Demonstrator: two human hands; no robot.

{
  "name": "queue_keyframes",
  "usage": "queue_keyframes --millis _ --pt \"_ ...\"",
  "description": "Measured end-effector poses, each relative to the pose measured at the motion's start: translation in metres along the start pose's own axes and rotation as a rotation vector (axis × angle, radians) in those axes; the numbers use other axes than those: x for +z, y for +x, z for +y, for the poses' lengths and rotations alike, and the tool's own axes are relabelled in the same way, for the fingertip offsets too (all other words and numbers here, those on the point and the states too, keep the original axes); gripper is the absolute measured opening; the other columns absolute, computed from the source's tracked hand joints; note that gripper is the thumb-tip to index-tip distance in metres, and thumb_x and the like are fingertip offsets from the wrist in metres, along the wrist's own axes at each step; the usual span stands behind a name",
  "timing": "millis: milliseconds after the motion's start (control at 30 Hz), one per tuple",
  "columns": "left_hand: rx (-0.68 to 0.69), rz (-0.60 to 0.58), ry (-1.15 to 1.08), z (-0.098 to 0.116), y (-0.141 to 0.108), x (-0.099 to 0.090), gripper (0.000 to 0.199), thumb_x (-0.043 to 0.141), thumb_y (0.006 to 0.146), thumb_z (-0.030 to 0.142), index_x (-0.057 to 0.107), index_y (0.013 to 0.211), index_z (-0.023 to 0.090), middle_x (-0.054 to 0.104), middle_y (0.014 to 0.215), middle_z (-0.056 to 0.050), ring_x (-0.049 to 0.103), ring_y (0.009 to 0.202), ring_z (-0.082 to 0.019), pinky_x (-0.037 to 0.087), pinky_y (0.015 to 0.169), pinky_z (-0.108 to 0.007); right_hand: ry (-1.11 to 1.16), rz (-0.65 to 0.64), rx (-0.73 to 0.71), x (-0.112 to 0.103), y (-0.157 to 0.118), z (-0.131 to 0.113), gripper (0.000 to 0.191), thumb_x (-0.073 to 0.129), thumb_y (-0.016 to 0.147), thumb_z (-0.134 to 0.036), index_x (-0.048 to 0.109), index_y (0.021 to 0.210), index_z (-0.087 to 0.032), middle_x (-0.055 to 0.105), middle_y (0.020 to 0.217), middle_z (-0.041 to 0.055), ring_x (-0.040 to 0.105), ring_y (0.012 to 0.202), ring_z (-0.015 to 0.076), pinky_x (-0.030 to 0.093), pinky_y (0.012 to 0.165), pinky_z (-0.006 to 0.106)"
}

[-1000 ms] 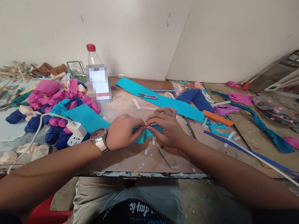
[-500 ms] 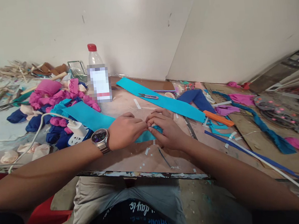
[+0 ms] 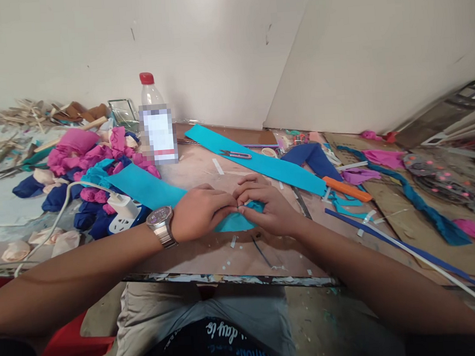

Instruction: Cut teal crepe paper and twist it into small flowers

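A turquoise fabric strip (image 3: 150, 188) runs from the left under my hands, and its near end is bunched between them. My left hand (image 3: 201, 211), with a watch on the wrist, pinches the strip's edge between thumb and forefinger. Fingertips almost touching it, my right hand (image 3: 266, 206) is closed on the gathered end of the same strip. Behind the hands lies a second turquoise strip (image 3: 278, 169), flat and slanting, with thread snips (image 3: 235, 154) resting on top. An orange-handled cutter (image 3: 347, 189) lies at its right end.
Left of the hands sit a white charger on a power strip (image 3: 121, 223) and a heap of pink and navy fabric pieces (image 3: 81, 149). A red-capped bottle (image 3: 148, 89) stands at the back. Blue strips and a white stick (image 3: 428, 259) lie to the right.
The left strip has shifted slightly right. More of the turquoise fabric shows below my fingers, and the right fingers have changed position slightly on the gathered end.
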State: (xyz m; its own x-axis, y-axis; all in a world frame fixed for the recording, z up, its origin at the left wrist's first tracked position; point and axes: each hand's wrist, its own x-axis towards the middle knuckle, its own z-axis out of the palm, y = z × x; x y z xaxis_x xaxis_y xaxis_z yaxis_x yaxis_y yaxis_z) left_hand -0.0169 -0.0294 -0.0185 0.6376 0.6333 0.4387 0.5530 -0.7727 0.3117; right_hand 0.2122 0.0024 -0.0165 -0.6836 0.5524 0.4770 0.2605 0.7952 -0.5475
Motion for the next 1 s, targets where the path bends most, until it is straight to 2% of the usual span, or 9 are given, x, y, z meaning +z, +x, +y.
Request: queue_keyframes --millis 133,367,567,733,867,1000 --pt "-0.098 -0.003 -0.082 -0.0012 0.0003 -0.002 0.032 0.052 0.107 0.04 0.074 0.097 0.018 0.078 0.085 -0.004 0.07 0.078 -0.019 0.044 0.072 -0.031 0.043 0.044 -0.009 -0.0022 0.0023 0.0018 0.013 0.07 0.094 -0.028 0.071 0.082 -0.025 0.079 0.094 0.0025 0.067 0.096 0.0224 0.046 0.106 0.05" --pt "-0.209 -0.012 -0.287 -0.0025 0.0022 -0.0051 0.024 0.061 0.103 0.037 0.079 0.1 0.021 0.083 0.096 -0.002 0.073 0.079 -0.017 0.046 0.071 -0.028 0.066 0.083 0.024 -0.0026 0.0024 0.0062 0.013 0.075 0.092 -0.033 0.074 0.081 -0.026 0.079 0.095 0.0039 0.068 0.099 0.0247 0.048 0.103 0.05" --pt "-0.176 -0.037 -0.323 0.0015 0.0022 -0.0084 0.022 0.061 0.102 0.033 0.079 0.103 0.021 0.082 0.096 -0.001 0.073 0.082 -0.017 0.046 0.073 -0.028 0.154 -0.004 0.078 -0.0049 0.0022 0.0067 0.016 0.069 0.094 -0.033 0.072 0.082 -0.024 0.076 0.101 0.006 0.066 0.103 0.0247 0.049 0.098 0.047" --pt "-0.146 -0.021 -0.289 0.0016 0.0018 -0.0094 0.022 0.06 0.102 0.032 0.078 0.102 0.021 0.082 0.095 -0.001 0.072 0.08 -0.016 0.045 0.073 -0.028 0.307 -0.068 0.152 -0.0063 0.0025 0.0084 0.021 0.071 0.094 -0.04 0.074 0.083 -0.022 0.074 0.103 0.0072 0.068 0.098 0.0228 0.053 0.09 0.041" --pt "-0.19 -0.014 -0.236 -0.0023 0.002 -0.0074 0.022 0.061 0.102 0.034 0.079 0.1 0.021 0.082 0.094 -0.002 0.072 0.079 -0.017 0.044 0.072 -0.029 0.247 -0.033 0.162 -0.0062 0.0022 0.0093 0.019 0.073 0.094 -0.039 0.076 0.085 -0.022 0.076 0.101 0.007 0.07 0.097 0.0226 0.054 0.09 0.041" --pt "-0.207 -0.074 -0.247 -0.004 0.002 -0.0058 0.025 0.06 0.102 0.037 0.08 0.099 0.022 0.082 0.093 -0.002 0.071 0.078 -0.017 0.043 0.071 -0.028 0.16 -0.042 0.116 -0.0058 0.0018 0.0087 0.02 0.07 0.096 -0.038 0.075 0.084 -0.023 0.076 0.101 0.0068 0.069 0.099 0.0223 0.052 0.094 0.043"
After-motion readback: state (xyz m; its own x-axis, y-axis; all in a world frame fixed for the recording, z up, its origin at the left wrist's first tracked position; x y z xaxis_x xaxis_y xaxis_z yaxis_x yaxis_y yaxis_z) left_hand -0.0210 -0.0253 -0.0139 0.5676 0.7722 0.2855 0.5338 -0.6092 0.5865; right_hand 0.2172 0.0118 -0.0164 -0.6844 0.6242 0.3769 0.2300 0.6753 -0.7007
